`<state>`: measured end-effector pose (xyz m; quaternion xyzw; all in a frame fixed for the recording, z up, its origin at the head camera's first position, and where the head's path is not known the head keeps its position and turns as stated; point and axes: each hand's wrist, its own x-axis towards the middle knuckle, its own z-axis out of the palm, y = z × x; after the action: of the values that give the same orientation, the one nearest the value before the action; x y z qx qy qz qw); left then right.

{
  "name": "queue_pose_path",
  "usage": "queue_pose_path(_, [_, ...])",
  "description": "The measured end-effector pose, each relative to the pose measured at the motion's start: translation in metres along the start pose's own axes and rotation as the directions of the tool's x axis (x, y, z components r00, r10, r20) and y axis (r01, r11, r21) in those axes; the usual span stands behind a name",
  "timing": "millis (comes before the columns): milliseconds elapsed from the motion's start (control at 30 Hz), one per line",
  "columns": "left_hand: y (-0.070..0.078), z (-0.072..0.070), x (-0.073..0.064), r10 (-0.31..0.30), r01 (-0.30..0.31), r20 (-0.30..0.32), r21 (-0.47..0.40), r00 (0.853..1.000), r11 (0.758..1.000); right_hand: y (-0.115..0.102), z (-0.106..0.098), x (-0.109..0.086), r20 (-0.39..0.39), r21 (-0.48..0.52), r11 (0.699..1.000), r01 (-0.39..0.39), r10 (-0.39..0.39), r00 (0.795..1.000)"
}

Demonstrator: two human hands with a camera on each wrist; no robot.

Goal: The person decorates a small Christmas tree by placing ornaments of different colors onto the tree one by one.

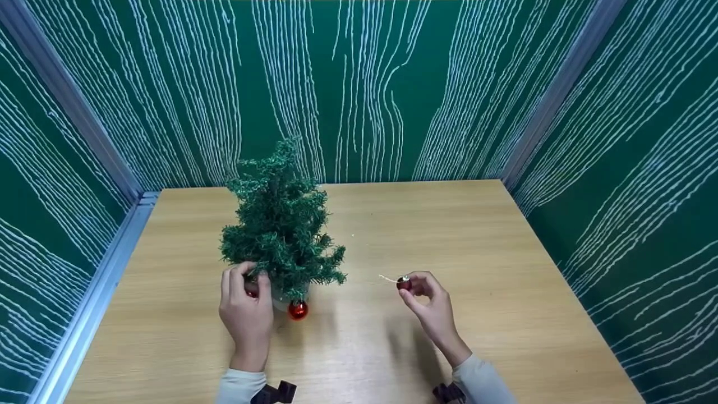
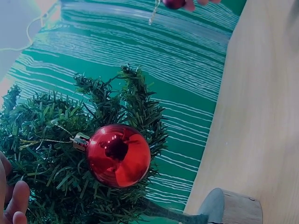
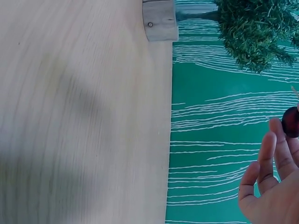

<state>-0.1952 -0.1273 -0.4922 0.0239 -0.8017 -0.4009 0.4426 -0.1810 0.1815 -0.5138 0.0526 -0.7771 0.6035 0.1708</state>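
Observation:
A small artificial Christmas tree (image 1: pixel 280 224) stands on the table, left of centre. My left hand (image 1: pixel 247 306) is at its lower left branches, with bent fingers and the thumb reaching in at the foliage. A bit of red shows between that thumb and fingers; I cannot tell what they hold. A shiny red bauble (image 1: pixel 298 310) hangs low on the front of the tree; in the left wrist view a red bauble (image 2: pixel 119 155) shows its metal cap and gold string. To the right, my right hand (image 1: pixel 432 306) pinches a dark red bauble (image 1: pixel 403 283), whose string points toward the tree.
The tree's round wooden base (image 3: pixel 160 21) rests on the light wood table (image 1: pixel 359 359). Green walls (image 1: pixel 359 90) with white wavy lines enclose the back and sides. A metal rail (image 1: pixel 92 303) runs along the left edge.

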Motion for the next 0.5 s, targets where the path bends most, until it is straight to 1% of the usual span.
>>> queue_pose_path(233, [-0.0006,0.0006,-0.0003,0.016,-0.016,-0.014,-0.004,1.0,1.0,-0.0036,0.0022,-0.0016,-0.01,0.015,1.0,0.019,-0.019,1.0])
queue_pose_path(500, [0.0018,-0.001,0.0013,0.013,-0.013,-0.006,-0.01,1.0,1.0,-0.0057,0.0066,-0.0008,-0.007,0.041,0.998,0.037,-0.037,0.999])
